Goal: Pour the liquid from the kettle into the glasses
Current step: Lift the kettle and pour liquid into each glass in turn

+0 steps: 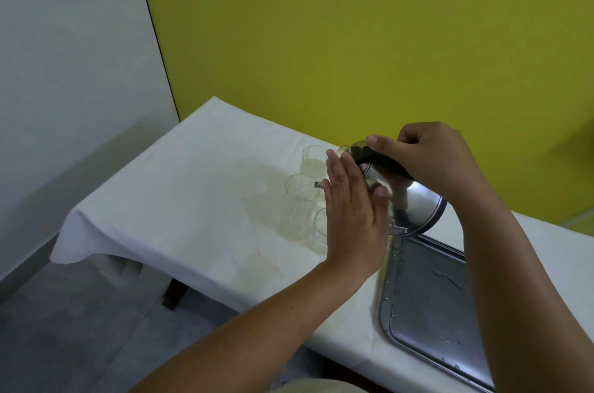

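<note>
- The right hand [430, 161] is wrapped around the black handle of a steel kettle [414, 203], holding it tipped steeply over to the left, its base turned toward the camera.
- The left hand [350, 209] is flat and spread, fingers straight, palm pressed against the kettle's side; it grips nothing.
- The kettle's small spout [319, 185] pokes out past the left fingertips, right over the rim of the middle glass [297, 203].
- Three clear faceted glasses stand close together on the counter [180, 200], which is covered by a white cloth.
- The far glass [313, 163] holds some pale liquid; the near glass [319, 232] is largely hidden behind the left hand.
- Whether liquid is running from the spout cannot be told.
- A faint yellowish stain [266, 180] marks the cloth just left of the glasses.
- A metal tray [434, 302] speckled with droplets lies on the counter below the kettle, at the right.
</note>
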A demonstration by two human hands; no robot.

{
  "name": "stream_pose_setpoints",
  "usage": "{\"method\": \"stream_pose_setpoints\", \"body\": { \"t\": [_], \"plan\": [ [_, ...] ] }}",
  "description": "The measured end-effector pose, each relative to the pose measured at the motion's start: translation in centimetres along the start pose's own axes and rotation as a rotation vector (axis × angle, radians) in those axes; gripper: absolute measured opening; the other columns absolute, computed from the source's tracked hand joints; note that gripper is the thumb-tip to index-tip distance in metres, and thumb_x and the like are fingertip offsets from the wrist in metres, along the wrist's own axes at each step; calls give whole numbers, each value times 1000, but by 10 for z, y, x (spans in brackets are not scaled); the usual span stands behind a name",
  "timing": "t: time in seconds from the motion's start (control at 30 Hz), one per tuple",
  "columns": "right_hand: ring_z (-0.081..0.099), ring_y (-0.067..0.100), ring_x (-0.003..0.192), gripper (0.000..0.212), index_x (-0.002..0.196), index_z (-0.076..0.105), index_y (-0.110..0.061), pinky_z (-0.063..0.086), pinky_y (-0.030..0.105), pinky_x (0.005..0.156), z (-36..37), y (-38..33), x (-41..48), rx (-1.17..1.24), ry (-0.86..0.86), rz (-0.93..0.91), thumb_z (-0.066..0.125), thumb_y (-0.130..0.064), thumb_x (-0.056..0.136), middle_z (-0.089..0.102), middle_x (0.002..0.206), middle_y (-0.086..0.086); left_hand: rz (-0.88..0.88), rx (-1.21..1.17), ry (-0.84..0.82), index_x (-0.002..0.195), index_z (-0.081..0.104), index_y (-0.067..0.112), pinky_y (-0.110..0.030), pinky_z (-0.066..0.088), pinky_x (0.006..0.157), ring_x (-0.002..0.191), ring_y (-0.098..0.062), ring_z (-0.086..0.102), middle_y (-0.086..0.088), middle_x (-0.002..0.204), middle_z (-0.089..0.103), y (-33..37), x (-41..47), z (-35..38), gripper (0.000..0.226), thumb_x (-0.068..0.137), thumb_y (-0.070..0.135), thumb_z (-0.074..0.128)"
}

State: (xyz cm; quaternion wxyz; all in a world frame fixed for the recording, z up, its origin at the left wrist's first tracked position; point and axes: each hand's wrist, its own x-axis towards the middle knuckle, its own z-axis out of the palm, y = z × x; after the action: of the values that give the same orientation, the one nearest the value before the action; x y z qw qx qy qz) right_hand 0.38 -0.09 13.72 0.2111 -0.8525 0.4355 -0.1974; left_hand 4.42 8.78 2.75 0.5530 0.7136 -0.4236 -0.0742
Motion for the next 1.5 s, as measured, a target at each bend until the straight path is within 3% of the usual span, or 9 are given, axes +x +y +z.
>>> {"method": "stream_pose_setpoints", "body": {
  "t": [0.73,1.0,1.17,1.27,1.4,1.5],
  "plan": [
    [43,18,53,57,56,48,-12,32,32,54,-4,-3,2,-61,3,-20,67,-61,76,48,54,4,-7,-27,5,140,-18,14,-30,-10,115,139,-6,-24,3,149,-27,3,0,1,63,98,35,24],
    [43,20,54,59,60,53,-6,32,32,55,-1,-3,1,-42,28,-48,68,-61,76,49,55,7,5,-28,17,141,-17,15,-28,-12,114,139,-7,-24,3,149,-28,2,-2,-2,63,98,36,23],
    [39,21,50,60,62,51,-3,32,30,55,1,13,-4,89,21,25,71,-58,75,45,50,6,21,3,-31,145,-9,10,-30,-12,114,140,-8,-23,0,151,-24,2,-4,-1,64,96,39,19],
    [37,19,47,59,58,49,-6,31,31,55,3,28,-9,222,18,96,72,-58,73,39,40,-5,50,45,-68,147,-6,10,-32,-11,115,141,-9,-21,-2,154,-20,1,-6,0,65,94,44,14],
    [28,8,35,54,56,42,-11,25,26,48,2,38,-20,343,46,171,72,-50,78,28,32,-11,108,114,-116,147,-4,10,-34,-10,114,143,-14,-16,-7,156,-14,1,-6,1,62,98,36,22],
    [30,10,38,53,56,43,-11,24,26,47,0,44,-29,395,75,211,71,-49,79,28,34,-12,143,135,-137,147,0,8,-38,-7,115,144,-19,-11,-10,156,-10,3,-7,3,61,96,34,21]
  ]
}}
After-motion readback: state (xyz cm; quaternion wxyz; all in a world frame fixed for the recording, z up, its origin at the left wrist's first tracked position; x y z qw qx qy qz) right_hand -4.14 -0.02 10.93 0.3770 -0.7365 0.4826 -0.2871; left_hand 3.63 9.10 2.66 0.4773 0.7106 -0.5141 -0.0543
